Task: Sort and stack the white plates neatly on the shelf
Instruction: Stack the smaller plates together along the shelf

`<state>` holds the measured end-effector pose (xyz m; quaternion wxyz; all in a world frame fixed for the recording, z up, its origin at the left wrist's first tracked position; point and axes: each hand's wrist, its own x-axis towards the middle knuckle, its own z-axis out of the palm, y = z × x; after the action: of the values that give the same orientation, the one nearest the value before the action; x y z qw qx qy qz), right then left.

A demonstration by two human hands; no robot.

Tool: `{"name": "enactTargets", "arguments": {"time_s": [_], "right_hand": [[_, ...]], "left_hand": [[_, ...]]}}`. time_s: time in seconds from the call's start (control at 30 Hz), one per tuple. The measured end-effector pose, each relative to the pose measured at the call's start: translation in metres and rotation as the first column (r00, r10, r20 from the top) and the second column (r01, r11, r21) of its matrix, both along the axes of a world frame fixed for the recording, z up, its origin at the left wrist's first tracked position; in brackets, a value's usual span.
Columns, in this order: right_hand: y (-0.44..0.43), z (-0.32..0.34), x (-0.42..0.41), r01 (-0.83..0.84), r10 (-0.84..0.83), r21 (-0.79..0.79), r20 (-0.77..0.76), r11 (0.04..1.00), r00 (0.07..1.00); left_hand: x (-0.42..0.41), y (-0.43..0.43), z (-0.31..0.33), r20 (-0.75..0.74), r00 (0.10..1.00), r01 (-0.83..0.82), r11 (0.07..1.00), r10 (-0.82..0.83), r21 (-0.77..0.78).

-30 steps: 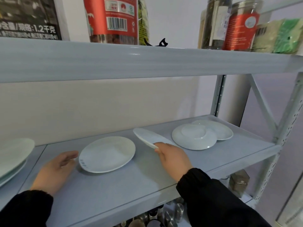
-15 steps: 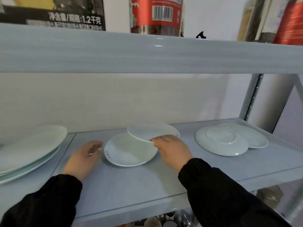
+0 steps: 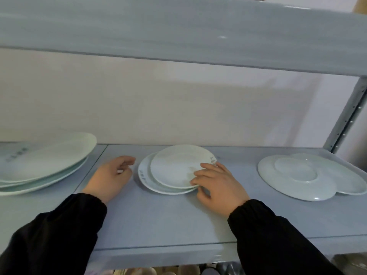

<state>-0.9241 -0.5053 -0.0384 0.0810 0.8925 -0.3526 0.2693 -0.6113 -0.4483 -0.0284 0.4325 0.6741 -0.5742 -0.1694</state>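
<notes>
On the pale grey metal shelf (image 3: 158, 221), a small round white plate (image 3: 174, 165) lies atop a slightly larger white plate (image 3: 146, 178), offset toward the back right. The right hand (image 3: 216, 183) pinches the upper plate's near right rim, fingers (image 3: 200, 173) on top, thumb under the edge. The left hand (image 3: 112, 175) rests loosely curled and empty, just beside the lower plate's left rim, apart from it.
</notes>
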Motion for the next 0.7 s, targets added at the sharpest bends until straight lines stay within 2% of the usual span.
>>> {"name": "enactTargets", "arguments": {"time_s": [0.33,0.53,0.7], "right_hand": [[-0.003,-0.005,-0.003,0.082,-0.083,0.023,0.020,0.996,0.996],[0.005,-0.002,-0.006,0.162,-0.161,0.145,-0.016,0.976,0.987],[0.005,0.000,-0.010,0.217,-0.224,0.200,0.015,0.956,0.974]], "left_hand": [[-0.007,0.005,0.003,0.028,0.999,0.025,0.999,-0.026,0.020],[-0.012,0.010,0.008,0.037,0.998,0.057,0.998,-0.056,-0.003],[-0.008,0.008,0.003,0.089,0.991,0.102,0.994,-0.098,-0.038]]}}
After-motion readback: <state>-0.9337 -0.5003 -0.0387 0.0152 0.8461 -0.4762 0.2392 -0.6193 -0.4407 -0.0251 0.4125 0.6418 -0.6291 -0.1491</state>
